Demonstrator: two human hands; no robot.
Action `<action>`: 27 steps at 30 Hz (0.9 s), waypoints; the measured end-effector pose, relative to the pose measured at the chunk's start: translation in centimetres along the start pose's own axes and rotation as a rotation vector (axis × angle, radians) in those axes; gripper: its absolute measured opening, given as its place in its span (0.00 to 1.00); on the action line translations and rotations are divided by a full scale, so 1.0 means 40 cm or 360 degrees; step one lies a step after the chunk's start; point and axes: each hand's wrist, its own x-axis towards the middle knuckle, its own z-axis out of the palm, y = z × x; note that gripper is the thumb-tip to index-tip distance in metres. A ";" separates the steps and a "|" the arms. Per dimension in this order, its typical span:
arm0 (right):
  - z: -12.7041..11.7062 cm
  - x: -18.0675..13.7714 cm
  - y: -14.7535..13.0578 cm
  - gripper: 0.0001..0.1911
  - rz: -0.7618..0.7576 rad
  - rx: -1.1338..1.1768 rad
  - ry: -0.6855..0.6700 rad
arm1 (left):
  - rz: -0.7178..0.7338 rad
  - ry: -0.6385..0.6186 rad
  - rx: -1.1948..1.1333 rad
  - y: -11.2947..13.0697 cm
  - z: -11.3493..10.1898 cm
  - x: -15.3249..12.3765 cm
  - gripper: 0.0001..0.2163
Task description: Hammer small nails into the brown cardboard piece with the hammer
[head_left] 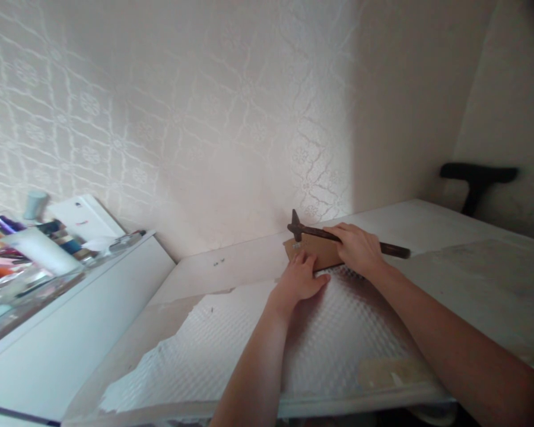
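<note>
My right hand [358, 248] is wrapped around the handle of a hammer [394, 249] with a dark head and a brown handle. The hammer head is over the left end of a flat brown piece [324, 252] that looks like cardboard or thin board. On that same piece my left hand [300, 279] rests, fingers spread and thumb out to the side, its fingertips just below the hammer head. Small shiny bits [296, 245] show by those fingertips, too small to name. Beneath lies a silvery, quilted-looking sheet [231, 332] on the white surface.
A patterned wall [231, 118] rises behind the white surface [427, 228]. At left, a white cabinet [84, 320] carries a white box [86, 218], a pale cylinder [42, 252] and several blurred small items. A black T-shaped handle [478, 174] stands at the right.
</note>
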 end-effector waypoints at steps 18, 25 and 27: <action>-0.001 -0.002 -0.003 0.23 -0.0016 -0.0001 0.0003 | -0.0001 0.0006 -0.0001 0.000 0.002 0.003 0.33; -0.002 -0.001 -0.002 0.23 -0.0019 0.0011 -0.0007 | 0.0025 0.0030 0.0033 0.001 0.002 0.002 0.33; -0.002 -0.001 -0.001 0.24 -0.0023 0.0014 -0.0004 | 0.0023 0.0027 0.0036 0.001 0.001 0.002 0.32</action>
